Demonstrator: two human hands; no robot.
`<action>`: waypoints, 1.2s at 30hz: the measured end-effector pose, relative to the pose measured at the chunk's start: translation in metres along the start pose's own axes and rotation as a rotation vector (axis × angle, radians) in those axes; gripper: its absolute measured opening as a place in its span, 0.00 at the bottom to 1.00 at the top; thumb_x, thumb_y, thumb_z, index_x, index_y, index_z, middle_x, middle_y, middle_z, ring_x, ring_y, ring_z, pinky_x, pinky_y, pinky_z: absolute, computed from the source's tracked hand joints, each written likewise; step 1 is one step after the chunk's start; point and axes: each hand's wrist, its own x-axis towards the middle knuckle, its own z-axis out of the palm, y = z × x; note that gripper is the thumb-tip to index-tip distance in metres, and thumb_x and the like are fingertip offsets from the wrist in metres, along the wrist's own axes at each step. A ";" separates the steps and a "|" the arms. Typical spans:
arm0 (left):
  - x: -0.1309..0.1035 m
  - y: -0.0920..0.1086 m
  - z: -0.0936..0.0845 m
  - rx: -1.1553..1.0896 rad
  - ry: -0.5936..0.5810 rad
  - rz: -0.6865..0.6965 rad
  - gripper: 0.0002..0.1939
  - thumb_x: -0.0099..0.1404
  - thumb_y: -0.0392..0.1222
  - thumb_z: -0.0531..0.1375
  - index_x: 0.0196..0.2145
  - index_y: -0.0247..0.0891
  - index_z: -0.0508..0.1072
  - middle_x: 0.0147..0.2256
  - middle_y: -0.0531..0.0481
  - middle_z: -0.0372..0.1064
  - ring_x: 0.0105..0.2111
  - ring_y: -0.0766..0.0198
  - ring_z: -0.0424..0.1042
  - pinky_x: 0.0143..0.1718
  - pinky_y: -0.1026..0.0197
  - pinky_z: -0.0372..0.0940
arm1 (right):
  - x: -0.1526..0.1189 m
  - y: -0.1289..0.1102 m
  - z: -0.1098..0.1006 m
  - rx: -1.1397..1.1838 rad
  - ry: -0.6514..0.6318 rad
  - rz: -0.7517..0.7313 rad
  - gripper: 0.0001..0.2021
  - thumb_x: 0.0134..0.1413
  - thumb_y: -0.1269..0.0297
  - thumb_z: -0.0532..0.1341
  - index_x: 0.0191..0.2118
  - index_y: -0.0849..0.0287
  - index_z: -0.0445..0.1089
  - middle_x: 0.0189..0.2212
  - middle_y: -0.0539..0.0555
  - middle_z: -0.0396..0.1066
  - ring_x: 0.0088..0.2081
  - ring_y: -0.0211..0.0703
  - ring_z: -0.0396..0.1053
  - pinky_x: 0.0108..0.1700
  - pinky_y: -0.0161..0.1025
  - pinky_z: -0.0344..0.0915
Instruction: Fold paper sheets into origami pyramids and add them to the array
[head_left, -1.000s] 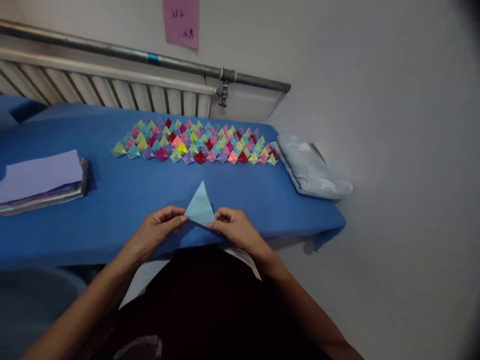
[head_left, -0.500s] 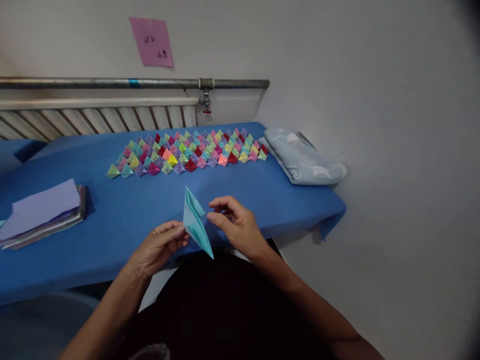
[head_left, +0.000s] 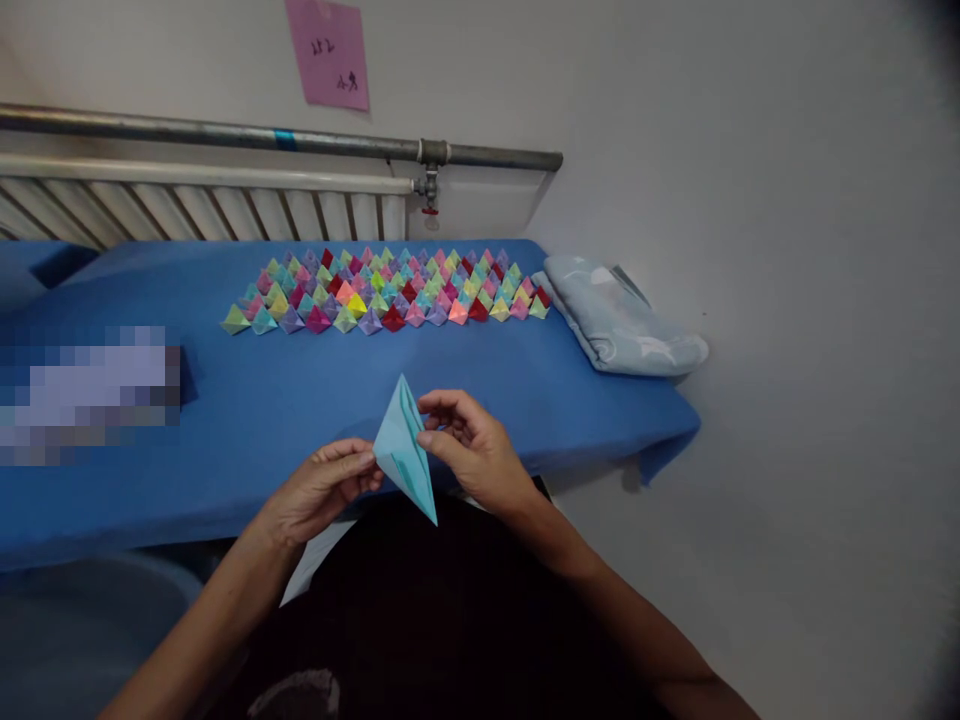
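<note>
the left hand (head_left: pixel 322 485) pinches the left corner of a light blue folded paper (head_left: pixel 405 450) between thumb and fingers, and the paper is held up over the near edge of the blue cloth (head_left: pixel 285 440), tilted, with one point towards the far side and one towards the near side. the right hand (head_left: pixel 476 445) is at the paper's right edge, its thumb and index finger curled around that edge; whether they grip it or only touch it, i cannot tell. on the cloth, beyond the hands, small folded paper pieces (head_left: pixel 392 318) in green, blue, purple, pink, red and yellow stand close together in several rows. a folded grey-blue fabric (head_left: pixel 630 325) with a white pattern lies at the right, near the rows' right end. at the left is a pale purple stack (head_left: pixel 97 385), blurred into blocks. along the far side run a white radiator (head_left: pixel 217 210) and a metal pipe (head_left: pixel 187 130), with a pink note (head_left: pixel 330 55) on the wall above.
</note>
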 end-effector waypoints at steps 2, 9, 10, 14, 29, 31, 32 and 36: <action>-0.001 0.001 0.000 0.049 0.005 0.015 0.17 0.41 0.49 0.78 0.24 0.36 0.79 0.23 0.51 0.72 0.26 0.68 0.69 0.32 0.66 0.67 | 0.001 0.001 -0.002 -0.026 0.013 0.006 0.22 0.46 0.69 0.63 0.51 0.54 0.69 0.47 0.54 0.71 0.45 0.41 0.69 0.43 0.38 0.66; -0.005 0.015 0.004 0.286 -0.091 -0.043 0.16 0.47 0.51 0.76 0.25 0.36 0.80 0.26 0.48 0.75 0.27 0.67 0.71 0.32 0.66 0.67 | 0.013 0.007 -0.018 0.169 -0.222 0.295 0.28 0.37 0.71 0.68 0.50 0.54 0.70 0.41 0.51 0.73 0.43 0.41 0.71 0.47 0.38 0.68; -0.005 0.017 0.005 0.301 -0.107 -0.076 0.17 0.47 0.51 0.76 0.26 0.36 0.80 0.26 0.47 0.75 0.27 0.66 0.72 0.32 0.65 0.68 | 0.014 0.009 -0.019 0.167 -0.251 0.308 0.26 0.38 0.70 0.68 0.48 0.55 0.71 0.40 0.51 0.73 0.42 0.40 0.72 0.45 0.37 0.68; 0.000 0.019 0.011 0.284 -0.155 -0.174 0.17 0.46 0.49 0.76 0.27 0.35 0.80 0.28 0.44 0.78 0.28 0.64 0.75 0.32 0.64 0.70 | 0.015 0.016 -0.019 0.073 -0.302 0.324 0.18 0.40 0.67 0.69 0.42 0.58 0.74 0.32 0.49 0.73 0.31 0.36 0.69 0.34 0.33 0.66; 0.015 0.006 0.010 -0.001 -0.054 -0.273 0.20 0.49 0.50 0.75 0.29 0.32 0.76 0.26 0.45 0.76 0.24 0.61 0.75 0.27 0.62 0.70 | 0.010 0.041 -0.007 -0.534 -0.256 -0.485 0.09 0.60 0.68 0.59 0.42 0.54 0.76 0.39 0.55 0.75 0.42 0.43 0.72 0.46 0.41 0.68; 0.015 0.007 0.010 0.008 -0.040 -0.273 0.21 0.45 0.49 0.77 0.27 0.32 0.76 0.26 0.45 0.76 0.25 0.61 0.75 0.28 0.61 0.71 | 0.010 0.040 -0.008 -0.584 -0.265 -0.518 0.10 0.61 0.67 0.59 0.45 0.54 0.76 0.40 0.56 0.74 0.43 0.44 0.71 0.47 0.42 0.68; 0.015 0.007 0.009 0.009 -0.027 -0.275 0.21 0.44 0.48 0.77 0.27 0.33 0.75 0.25 0.46 0.76 0.25 0.61 0.75 0.28 0.61 0.71 | 0.009 0.040 -0.009 -0.605 -0.279 -0.526 0.11 0.61 0.68 0.60 0.46 0.53 0.76 0.41 0.56 0.74 0.43 0.44 0.71 0.48 0.43 0.68; 0.015 0.007 0.008 0.002 0.004 -0.277 0.18 0.44 0.44 0.76 0.25 0.34 0.73 0.23 0.49 0.74 0.23 0.61 0.75 0.28 0.60 0.71 | 0.007 0.043 -0.012 -0.661 -0.327 -0.522 0.16 0.59 0.71 0.60 0.51 0.51 0.75 0.44 0.57 0.74 0.45 0.46 0.70 0.48 0.44 0.68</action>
